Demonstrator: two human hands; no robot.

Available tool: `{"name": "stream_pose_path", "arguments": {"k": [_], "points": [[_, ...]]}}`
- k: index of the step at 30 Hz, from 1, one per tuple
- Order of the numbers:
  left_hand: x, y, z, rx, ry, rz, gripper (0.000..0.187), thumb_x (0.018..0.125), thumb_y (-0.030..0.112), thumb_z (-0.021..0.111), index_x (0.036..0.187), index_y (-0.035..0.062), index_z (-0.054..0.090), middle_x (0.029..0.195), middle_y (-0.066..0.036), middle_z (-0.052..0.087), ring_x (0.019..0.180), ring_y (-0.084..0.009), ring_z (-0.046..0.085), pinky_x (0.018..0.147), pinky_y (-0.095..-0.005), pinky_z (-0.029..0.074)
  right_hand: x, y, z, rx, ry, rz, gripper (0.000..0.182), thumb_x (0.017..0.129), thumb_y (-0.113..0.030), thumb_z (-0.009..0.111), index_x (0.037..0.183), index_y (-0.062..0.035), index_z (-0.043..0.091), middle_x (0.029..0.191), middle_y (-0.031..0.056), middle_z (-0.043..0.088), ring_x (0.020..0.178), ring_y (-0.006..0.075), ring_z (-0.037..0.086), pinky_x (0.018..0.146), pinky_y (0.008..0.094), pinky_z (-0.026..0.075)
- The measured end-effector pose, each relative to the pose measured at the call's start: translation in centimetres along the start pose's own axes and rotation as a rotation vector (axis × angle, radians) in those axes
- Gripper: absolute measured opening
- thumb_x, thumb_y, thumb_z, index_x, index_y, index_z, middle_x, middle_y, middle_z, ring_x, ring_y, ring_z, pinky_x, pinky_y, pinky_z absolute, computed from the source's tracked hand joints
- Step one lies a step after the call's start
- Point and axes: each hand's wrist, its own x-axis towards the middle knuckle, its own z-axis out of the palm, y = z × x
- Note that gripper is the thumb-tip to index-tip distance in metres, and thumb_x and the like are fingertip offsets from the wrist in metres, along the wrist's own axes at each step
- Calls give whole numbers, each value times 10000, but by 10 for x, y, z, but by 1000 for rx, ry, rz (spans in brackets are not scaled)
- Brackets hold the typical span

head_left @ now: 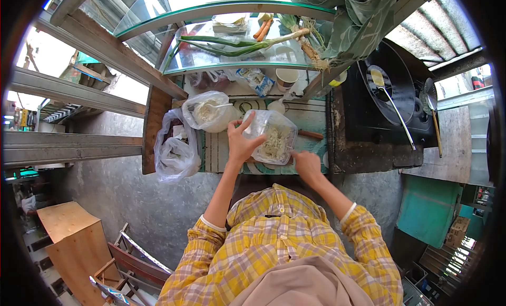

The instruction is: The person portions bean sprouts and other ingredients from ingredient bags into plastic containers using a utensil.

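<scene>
A clear plastic container [278, 142] with pale chopped or shredded food in it sits at the front of the worktop. My left hand [243, 141] is at its left side, thumb and index finger spread apart over the rim. At the container's near right corner, my right hand [308, 163] is closed, fingers curled and fingertips against the edge. Left of the container stands an open plastic bag of white powder [208, 113]. Behind the container, a brown handle [311, 134] sticks out to the right; the rest of it is hidden.
A knotted plastic bag [176, 153] lies at the left. Behind are a paper cup [286, 79] and a printed packet [255, 82]. Spring onions [226, 45] and carrots [263, 29] lie on the glass shelf [190, 66]. At right, a wok [387, 87] holds a spatula [390, 97].
</scene>
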Motion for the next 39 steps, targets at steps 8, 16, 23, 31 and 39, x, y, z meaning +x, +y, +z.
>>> {"name": "stream_pose_path", "arguments": {"k": [8, 16, 23, 31, 39], "points": [[1, -2, 3, 36, 62, 43, 694, 595, 316, 758, 1265, 241, 589, 1080, -146, 446, 1026, -297, 469, 939, -381, 385, 32, 1, -11, 141, -46, 214, 204, 817, -170, 521, 880, -64, 682, 843, 210, 653, 745, 387, 637, 658, 470, 517], [3, -3, -1, 38, 18, 19, 692, 595, 331, 755, 1262, 247, 592, 1046, -138, 434, 1023, -310, 436, 937, -412, 376, 13, 1, -8, 441, -368, 137, 271, 837, -224, 505, 927, -61, 701, 863, 220, 651, 868, 384, 618, 780, 447, 481], [1, -1, -1, 50, 14, 38, 691, 601, 331, 763, 1265, 260, 588, 1056, -147, 437, 1031, -319, 436, 935, -415, 378, 13, -26, 14, 213, -212, 252, 260, 807, -218, 515, 827, -37, 700, 819, 242, 637, 809, 388, 625, 740, 470, 499], [-5, -6, 0, -15, -20, -18, 676, 597, 327, 760, 1251, 267, 599, 1067, -155, 438, 1023, -323, 457, 931, -410, 393, 19, 3, -4, 201, -321, 228, 245, 771, -205, 543, 857, -44, 706, 865, 232, 652, 789, 412, 627, 736, 488, 510], [-5, -4, -2, 20, -21, 11, 673, 593, 329, 762, 1244, 255, 606, 1047, -146, 440, 1020, -317, 452, 928, -405, 393, -2, -23, -45, 35, -165, 96, 202, 743, -146, 565, 849, -62, 716, 771, 210, 652, 710, 382, 640, 657, 474, 523]]}}
